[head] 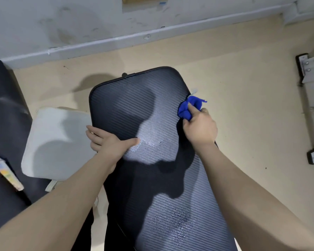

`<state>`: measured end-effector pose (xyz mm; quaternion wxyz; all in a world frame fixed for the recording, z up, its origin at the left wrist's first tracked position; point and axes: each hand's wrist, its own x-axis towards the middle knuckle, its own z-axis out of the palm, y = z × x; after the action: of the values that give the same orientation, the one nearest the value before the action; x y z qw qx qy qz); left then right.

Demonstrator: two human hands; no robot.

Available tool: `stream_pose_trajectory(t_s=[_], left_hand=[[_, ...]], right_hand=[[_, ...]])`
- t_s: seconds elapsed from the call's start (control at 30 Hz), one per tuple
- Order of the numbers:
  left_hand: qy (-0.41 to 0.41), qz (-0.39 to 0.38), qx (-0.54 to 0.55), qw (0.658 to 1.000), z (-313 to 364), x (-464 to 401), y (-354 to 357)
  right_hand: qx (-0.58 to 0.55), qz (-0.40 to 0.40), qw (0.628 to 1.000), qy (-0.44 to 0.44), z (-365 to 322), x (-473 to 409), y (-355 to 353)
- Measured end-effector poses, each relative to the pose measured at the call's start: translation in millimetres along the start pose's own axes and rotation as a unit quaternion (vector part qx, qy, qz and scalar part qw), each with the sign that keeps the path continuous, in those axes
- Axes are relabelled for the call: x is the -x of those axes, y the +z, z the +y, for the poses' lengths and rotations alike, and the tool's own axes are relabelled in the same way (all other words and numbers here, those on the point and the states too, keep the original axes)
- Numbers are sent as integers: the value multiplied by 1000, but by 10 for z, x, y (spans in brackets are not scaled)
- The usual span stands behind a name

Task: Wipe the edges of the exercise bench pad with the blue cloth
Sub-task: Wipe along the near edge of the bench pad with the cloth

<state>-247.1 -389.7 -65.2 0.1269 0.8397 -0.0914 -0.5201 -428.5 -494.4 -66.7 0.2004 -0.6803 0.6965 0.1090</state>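
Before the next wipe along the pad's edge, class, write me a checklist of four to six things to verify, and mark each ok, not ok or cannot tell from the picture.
1. Blue cloth is in the right hand: ok, it is bunched in the fingers.
2. Cloth meets the bench pad at its right edge: ok, it sits against that side.
3. Left hand steadies the pad: ok, it grips the left edge with the thumb on top.
4. Top surface is dry: not ok, wet patches show near the left thumb and closer to the camera.
5. Far edge already wiped: cannot tell.
6. Path along the right edge is free: ok, only bare floor lies beside it.
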Motion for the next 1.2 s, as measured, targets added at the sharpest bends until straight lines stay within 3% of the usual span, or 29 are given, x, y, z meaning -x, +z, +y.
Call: stream_pose_trajectory(t_s=[0.1, 0.17, 0.27, 0.37, 0.47, 0.57, 0.67, 0.8, 0.9, 1.07, 1.2], left_hand=[[21, -24, 20, 999, -87, -62, -33], [34, -59, 96, 993, -145, -113, -105], [21, -158, 290, 944, -230, -140, -299], [44, -231, 369, 899, -339, -145, -540], [19, -232, 434, 871, -533, -272, -676], [-34, -214, 478, 851, -765, -365, -724], [-42, -237, 436, 867, -947, -301, -778], [21, -278, 321, 905, -1027, -185, -789], [44, -265, 303, 914, -1034, -246, -763], [76, -281, 252, 923, -1135, -417, -777], [57, -270, 248, 929, -1165, -320, -813]], right_hand=[[55, -20, 996, -64, -213, 142, 63], [81, -61, 985, -142, -416, 423, 188], [118, -52, 952, -277, -733, 1013, 531], [137, -57, 925, -350, -974, 1225, 691], [129, -8, 937, -324, -1129, 980, 648], [92, 18, 967, -236, -1301, 835, 630], [140, 45, 956, -252, -1286, 1143, 761], [191, 31, 928, -317, -1056, 1651, 915], [220, 68, 897, -377, -1031, 1454, 907], [161, 129, 942, -266, -1205, 1188, 899], [154, 78, 917, -360, -1044, 1612, 1016]])
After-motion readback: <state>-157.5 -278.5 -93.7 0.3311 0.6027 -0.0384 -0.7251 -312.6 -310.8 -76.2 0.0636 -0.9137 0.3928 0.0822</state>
